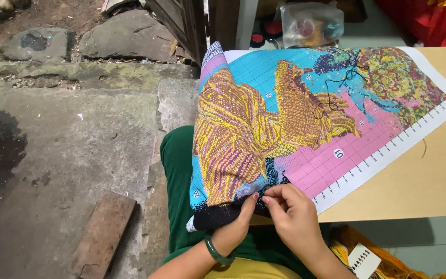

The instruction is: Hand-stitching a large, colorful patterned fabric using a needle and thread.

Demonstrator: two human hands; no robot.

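The cross-stitch canvas (305, 119) is draped from the counter (419, 181) down over the lap. Its dark lower edge is pinched by the left hand (233, 227), closed on the fabric. Just beside it, the right hand (292, 217) is closed with fingertips together at the same spot; whether a needle is held cannot be told. A fingertip could be pricked, and the loose black thread (336, 88) further right could be snagged if the canvas is tugged.

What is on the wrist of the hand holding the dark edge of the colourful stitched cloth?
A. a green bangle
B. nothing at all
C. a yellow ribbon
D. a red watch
A: a green bangle circles the wrist of the left hand, whose fingers pinch the dark edge of the stitched cloth.
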